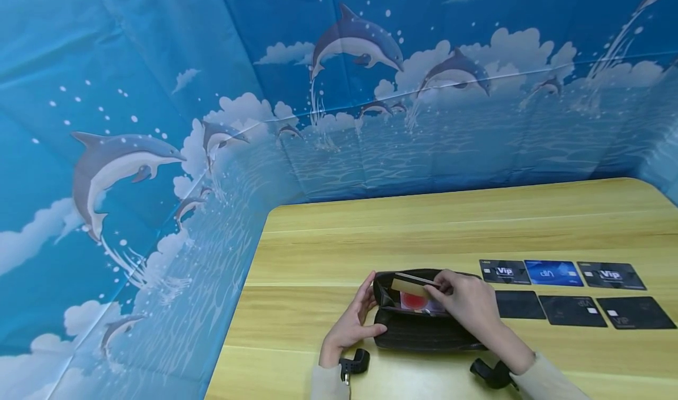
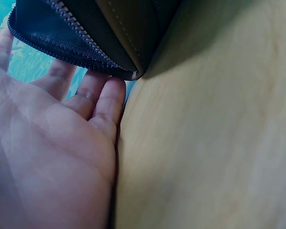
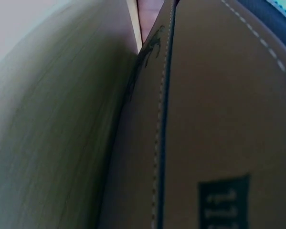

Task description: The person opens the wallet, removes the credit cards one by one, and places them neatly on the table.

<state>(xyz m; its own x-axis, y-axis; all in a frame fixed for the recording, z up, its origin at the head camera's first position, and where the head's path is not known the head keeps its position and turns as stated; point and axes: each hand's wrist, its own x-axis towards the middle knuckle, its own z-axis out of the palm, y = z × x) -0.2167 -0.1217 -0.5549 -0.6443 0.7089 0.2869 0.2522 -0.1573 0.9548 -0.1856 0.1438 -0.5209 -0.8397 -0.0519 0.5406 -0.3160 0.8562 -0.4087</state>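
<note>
A dark zip wallet (image 1: 424,332) lies unfolded on the table in the head view, its mouth gaping. My left hand (image 1: 352,320) holds its left end, thumb on the front flap and the other fingers at the back. In the left wrist view, fingertips (image 2: 111,95) touch the toothed zip edge (image 2: 80,62). Over the opening, my right hand (image 1: 471,303) pinches a gold card (image 1: 408,287) between thumb and fingers. Below that card, a red round patch (image 1: 413,302) shows inside the wallet. The right wrist view shows mostly the wallet's brown stitched surface (image 3: 205,119); the right hand is hidden there.
Right of the wallet lie two rows of cards: dark VIP cards (image 1: 611,275) and a blue card (image 1: 553,273) behind, black cards (image 1: 575,310) in front. A dolphin-printed curtain (image 1: 371,147) hangs behind the wooden table (image 1: 296,341). Black wrist mounts (image 1: 355,362) sit by both sleeves.
</note>
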